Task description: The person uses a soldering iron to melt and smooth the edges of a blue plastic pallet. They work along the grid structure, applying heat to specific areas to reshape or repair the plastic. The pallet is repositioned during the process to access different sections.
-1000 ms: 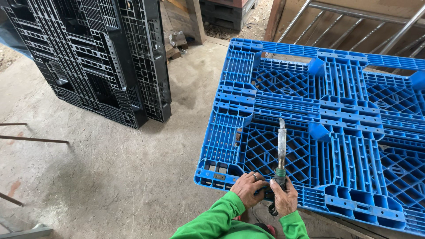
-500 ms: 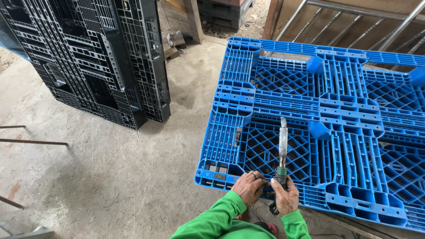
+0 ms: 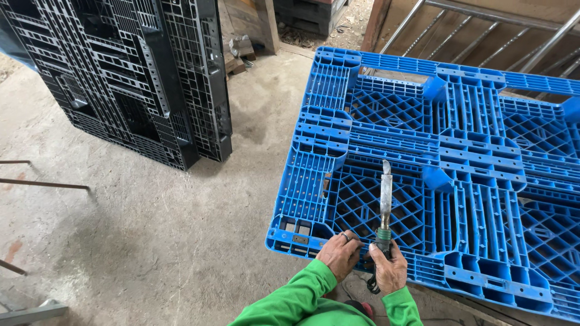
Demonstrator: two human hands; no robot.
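Head view: two hands (image 3: 365, 262), one tool (image 3: 385, 202), perhaps two black pallets (image 3: 139, 78).

Black pallets (image 3: 139, 78): upright, leaning together, upper left.
Floor (image 3: 151, 241): grey concrete, dusty.
Rods (image 3: 42, 181): thin, rusty, left edge.
Metal rails (image 3: 483, 15): slanted, upper right.
Wood scraps (image 3: 238, 51): behind pallets.

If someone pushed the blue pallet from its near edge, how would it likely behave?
The blue pallet would probably slide as one stiff piece, since its ribbed lattice looks rigid. Being open grid, it is likely light for its size. It seems raised above the concrete floor, so it might tip or shift.
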